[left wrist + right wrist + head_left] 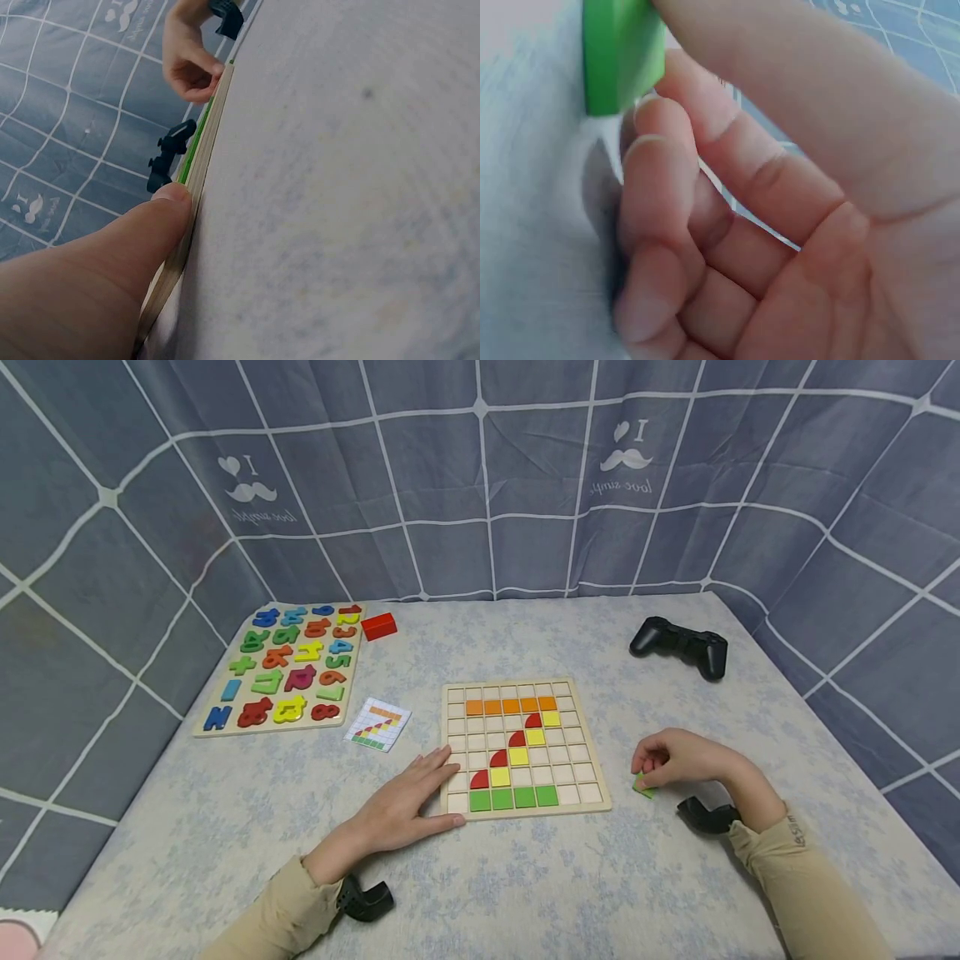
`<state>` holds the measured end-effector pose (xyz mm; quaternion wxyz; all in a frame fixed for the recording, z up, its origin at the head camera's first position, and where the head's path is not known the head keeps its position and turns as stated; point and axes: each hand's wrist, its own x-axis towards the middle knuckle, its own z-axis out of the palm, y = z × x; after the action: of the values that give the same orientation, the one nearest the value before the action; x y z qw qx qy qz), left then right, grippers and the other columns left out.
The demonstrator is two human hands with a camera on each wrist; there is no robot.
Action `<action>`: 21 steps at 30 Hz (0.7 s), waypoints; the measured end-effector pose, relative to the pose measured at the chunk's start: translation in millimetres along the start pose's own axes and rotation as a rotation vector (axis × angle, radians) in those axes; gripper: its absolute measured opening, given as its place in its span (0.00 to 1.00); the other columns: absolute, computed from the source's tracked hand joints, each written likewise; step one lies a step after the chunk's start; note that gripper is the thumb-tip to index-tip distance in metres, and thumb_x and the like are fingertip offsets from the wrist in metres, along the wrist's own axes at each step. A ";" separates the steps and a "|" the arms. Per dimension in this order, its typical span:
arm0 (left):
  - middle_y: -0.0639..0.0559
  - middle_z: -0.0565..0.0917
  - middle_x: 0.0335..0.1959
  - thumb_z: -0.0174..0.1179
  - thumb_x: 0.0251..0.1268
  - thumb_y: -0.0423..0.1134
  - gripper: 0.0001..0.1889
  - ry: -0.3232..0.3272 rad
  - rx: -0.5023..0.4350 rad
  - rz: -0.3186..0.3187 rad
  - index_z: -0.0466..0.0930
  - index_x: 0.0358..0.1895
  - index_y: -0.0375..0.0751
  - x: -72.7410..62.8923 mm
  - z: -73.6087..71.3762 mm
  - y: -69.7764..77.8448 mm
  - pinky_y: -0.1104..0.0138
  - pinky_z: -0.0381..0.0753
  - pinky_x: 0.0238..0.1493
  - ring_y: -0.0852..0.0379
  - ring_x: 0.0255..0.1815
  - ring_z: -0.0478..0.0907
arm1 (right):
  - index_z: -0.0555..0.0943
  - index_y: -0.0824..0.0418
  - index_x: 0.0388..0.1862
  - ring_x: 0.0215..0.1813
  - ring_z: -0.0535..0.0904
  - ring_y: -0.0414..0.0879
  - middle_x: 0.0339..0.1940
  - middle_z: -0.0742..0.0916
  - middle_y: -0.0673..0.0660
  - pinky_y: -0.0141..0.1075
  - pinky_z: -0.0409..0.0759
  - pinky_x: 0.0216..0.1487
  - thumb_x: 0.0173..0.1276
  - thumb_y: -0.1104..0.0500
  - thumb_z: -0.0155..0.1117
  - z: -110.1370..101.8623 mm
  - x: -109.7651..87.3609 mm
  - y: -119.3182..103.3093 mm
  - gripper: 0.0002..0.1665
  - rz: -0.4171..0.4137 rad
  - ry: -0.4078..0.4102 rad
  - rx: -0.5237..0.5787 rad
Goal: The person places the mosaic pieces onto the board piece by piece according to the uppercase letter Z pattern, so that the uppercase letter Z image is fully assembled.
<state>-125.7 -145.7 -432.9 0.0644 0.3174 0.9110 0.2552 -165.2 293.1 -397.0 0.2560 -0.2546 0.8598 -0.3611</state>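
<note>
A wooden grid board (587, 752) lies mid-table in the head view. On it are an orange row, a diagonal of red quarter-rounds beside yellow squares, and a green row (513, 798) near the front. My left hand (397, 806) rests at the board's left side, fingers extended over its edge, thumb by the front corner. In the left wrist view that thumb (161, 217) touches the board's side. Right of the board, my right hand (682, 758) pinches a green tile (642, 787) close to the tabletop. The right wrist view shows the green tile (622, 64) tilted on edge, the other fingers curled.
A pattern card (378, 724) lies left of the board. Behind it is a number puzzle board (281, 681) with a red block (378, 627) beside its back corner. A black game controller (678, 646) sits at the back right. Grey checked curtains (525, 485) surround the table.
</note>
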 end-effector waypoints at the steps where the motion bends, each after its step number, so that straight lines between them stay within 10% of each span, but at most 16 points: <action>1: 0.47 0.53 0.74 0.53 0.59 0.66 0.42 0.001 0.002 0.000 0.63 0.69 0.41 -0.1 0.0 -0.1 0.60 0.48 0.73 0.51 0.74 0.48 | 0.80 0.64 0.37 0.27 0.71 0.39 0.25 0.78 0.52 0.31 0.74 0.26 0.54 0.57 0.74 0.2 -0.2 -0.8 0.16 -0.005 -0.007 0.008; 21: 0.48 0.53 0.74 0.53 0.59 0.68 0.42 0.000 -0.010 -0.013 0.63 0.69 0.41 -0.9 0.7 -0.6 0.59 0.48 0.73 0.51 0.74 0.48 | 0.77 0.60 0.26 0.19 0.68 0.37 0.17 0.77 0.48 0.30 0.69 0.21 0.51 0.55 0.76 8.5 24.5 -17.3 0.15 -0.038 0.011 -0.003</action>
<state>-125.1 -146.4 -433.8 0.0678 0.3112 0.9117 0.2595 -173.6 263.1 -395.5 0.2439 -0.2691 0.8569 -0.3659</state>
